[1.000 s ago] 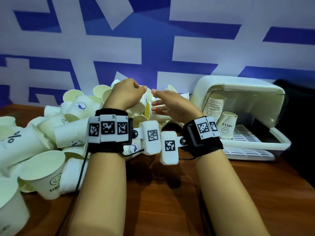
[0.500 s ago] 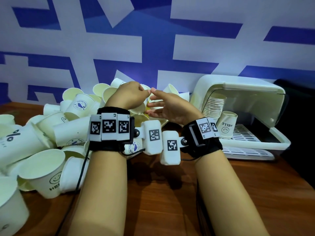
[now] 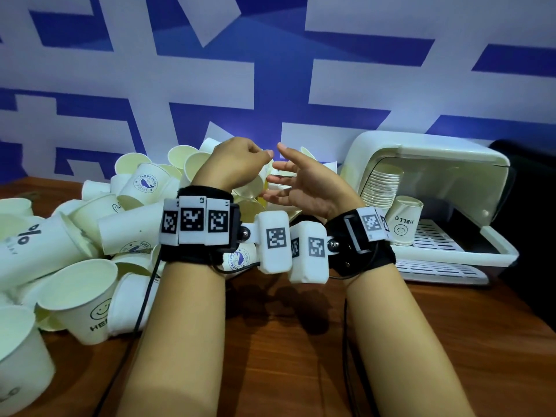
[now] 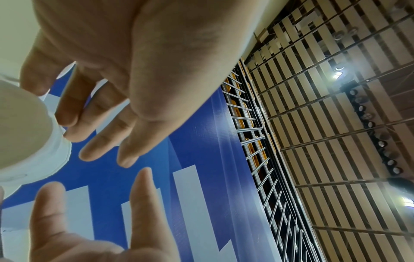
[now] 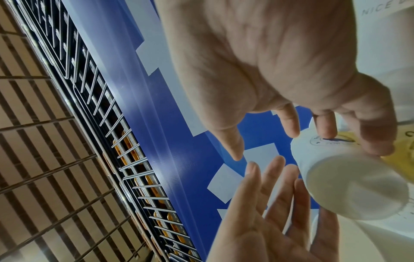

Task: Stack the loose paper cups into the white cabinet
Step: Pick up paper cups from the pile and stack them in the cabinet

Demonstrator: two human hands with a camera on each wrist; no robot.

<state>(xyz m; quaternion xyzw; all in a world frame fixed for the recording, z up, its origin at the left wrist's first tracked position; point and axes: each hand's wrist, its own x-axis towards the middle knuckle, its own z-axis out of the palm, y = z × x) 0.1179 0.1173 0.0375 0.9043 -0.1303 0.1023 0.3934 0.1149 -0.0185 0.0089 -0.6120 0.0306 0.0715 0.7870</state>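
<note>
The place looks like a staged recording set inside a large hall rather than a home. A printed blue-and-white backdrop [image 3: 270,94] stands behind a wooden table [image 3: 285,341]. The wrist views look up past it to a high slatted ceiling [image 4: 336,124] with metal grid rails [image 5: 56,141] and rows of spotlights [image 4: 369,124], as in an industrial or exhibition space.

You've matt paper cups [image 3: 78,299] on a smooth, grained wooden table [image 3: 285,356] — the cabinet [image 3: 427,164] is glossy white plastic, the wristbands [image 3: 198,254] black cloth.
</note>
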